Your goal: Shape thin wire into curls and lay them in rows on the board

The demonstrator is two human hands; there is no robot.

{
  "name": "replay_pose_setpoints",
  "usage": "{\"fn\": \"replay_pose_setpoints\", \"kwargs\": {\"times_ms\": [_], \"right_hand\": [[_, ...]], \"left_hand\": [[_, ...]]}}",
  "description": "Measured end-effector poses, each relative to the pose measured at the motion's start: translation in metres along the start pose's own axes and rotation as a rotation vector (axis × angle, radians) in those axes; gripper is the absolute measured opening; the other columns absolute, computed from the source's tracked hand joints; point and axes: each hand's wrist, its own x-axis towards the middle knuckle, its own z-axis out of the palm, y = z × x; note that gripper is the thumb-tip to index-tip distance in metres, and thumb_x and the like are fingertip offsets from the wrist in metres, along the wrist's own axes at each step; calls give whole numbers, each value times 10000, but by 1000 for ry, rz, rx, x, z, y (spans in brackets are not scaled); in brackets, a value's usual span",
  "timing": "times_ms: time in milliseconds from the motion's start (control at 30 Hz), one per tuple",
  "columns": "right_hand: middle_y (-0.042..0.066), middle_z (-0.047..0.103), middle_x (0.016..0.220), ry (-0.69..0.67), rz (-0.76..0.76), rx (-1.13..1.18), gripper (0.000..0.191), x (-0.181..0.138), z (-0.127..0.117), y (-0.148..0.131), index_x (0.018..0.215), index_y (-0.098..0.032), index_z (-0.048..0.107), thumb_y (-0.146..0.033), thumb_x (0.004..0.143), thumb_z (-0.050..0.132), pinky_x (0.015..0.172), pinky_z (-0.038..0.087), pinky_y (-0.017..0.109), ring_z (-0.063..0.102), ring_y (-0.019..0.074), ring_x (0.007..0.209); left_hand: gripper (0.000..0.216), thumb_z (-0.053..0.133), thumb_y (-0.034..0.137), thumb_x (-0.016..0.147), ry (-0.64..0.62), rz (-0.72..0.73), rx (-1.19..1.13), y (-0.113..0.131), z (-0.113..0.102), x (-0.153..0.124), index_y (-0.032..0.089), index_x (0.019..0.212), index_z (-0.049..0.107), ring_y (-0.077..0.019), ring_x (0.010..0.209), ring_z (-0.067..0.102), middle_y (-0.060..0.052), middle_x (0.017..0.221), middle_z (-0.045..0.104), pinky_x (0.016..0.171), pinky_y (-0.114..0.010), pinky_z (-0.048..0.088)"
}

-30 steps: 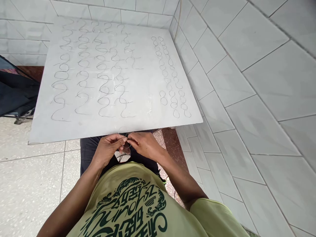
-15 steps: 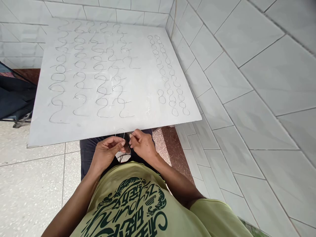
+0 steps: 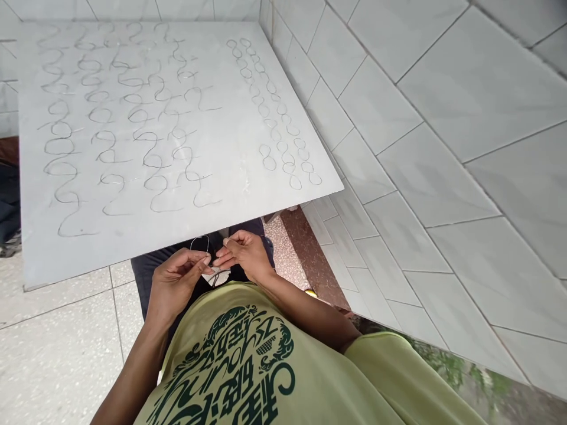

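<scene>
Where left hand point(image 3: 175, 285) pinches | wire loop point(image 3: 200, 242) | stands above hand

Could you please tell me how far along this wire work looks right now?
Done: rows of wire shapes lie on the white board. In hand: the left hand pinches a thin wire loop, the right hand beside it. Left: that loop is off the board; further pieces aren't visible.
</scene>
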Motion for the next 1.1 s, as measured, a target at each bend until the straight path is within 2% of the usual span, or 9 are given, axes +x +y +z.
{"fn": "replay_pose_setpoints", "kwargs": {"times_ms": [133, 300, 367, 467, 600, 833, 933, 1100], "right_hand": [[45, 763, 704, 9, 3, 55, 341, -3, 2, 1, 806, -191, 571, -445, 826, 797, 463, 608, 255, 756, 196, 573], [22, 751, 708, -27, -47, 103, 381, -7, 0, -1, 794, -186, 601, -494, 786, 826, 474, 580, 214, 736, 157, 572], [10, 738, 695, -91, -34, 143, 416, -10, 0, -1, 798, -186, 607, -521, 755, 849, 464, 578, 227, 721, 156, 549], [4, 730, 699, -157, -26, 177, 449, -17, 2, -1, 823, -187, 609, -549, 738, 862, 466, 585, 247, 718, 164, 545], [-1, 725, 710, -156, -94, 191, 423, -27, 9, -1, 848, -197, 599, -550, 796, 826, 473, 591, 261, 712, 164, 539], [10, 742, 742, -117, -174, 245, 402, -29, 10, 2, 858, -206, 575, -535, 835, 805, 544, 623, 282, 739, 176, 604], [9, 737, 742, -215, -151, 249, 355, -24, 0, -1, 868, -191, 601, -472, 847, 816, 541, 600, 260, 737, 170, 620], [-11, 724, 741, -385, -131, 208, 297, -18, -12, -7, 908, -201, 619, -400, 846, 830, 498, 550, 238, 688, 143, 587]], "left_hand": [[244, 828, 404, 815, -27, -48, -50, 2, -1, 5, 212, 959, 787, -192, 743, 741, -42, 913, 763, 737, -309, 602], [201, 852, 314, 801, -236, -152, -296, -8, -6, 18, 187, 947, 798, -186, 707, 740, -51, 825, 765, 732, -327, 624], [219, 872, 277, 774, -309, -189, -443, -14, -7, 22, 191, 962, 798, -179, 645, 727, -49, 795, 763, 669, -336, 637], [235, 901, 243, 727, -355, -196, -578, -20, -8, 25, 189, 932, 797, -149, 548, 683, -36, 751, 746, 552, -312, 629], [214, 916, 235, 701, -353, -184, -633, -17, -5, 26, 174, 860, 785, -119, 473, 633, -10, 704, 712, 458, -279, 606], [204, 897, 218, 727, -230, -171, -648, -16, -2, 29, 158, 867, 762, -100, 472, 622, -1, 703, 706, 456, -244, 603], [205, 875, 222, 762, -229, -174, -662, -15, -5, 31, 155, 923, 767, -98, 500, 630, -2, 689, 696, 479, -223, 600], [196, 871, 250, 773, -226, -230, -712, -10, -8, 29, 140, 894, 763, -59, 461, 562, 7, 656, 663, 456, -182, 558]]}}
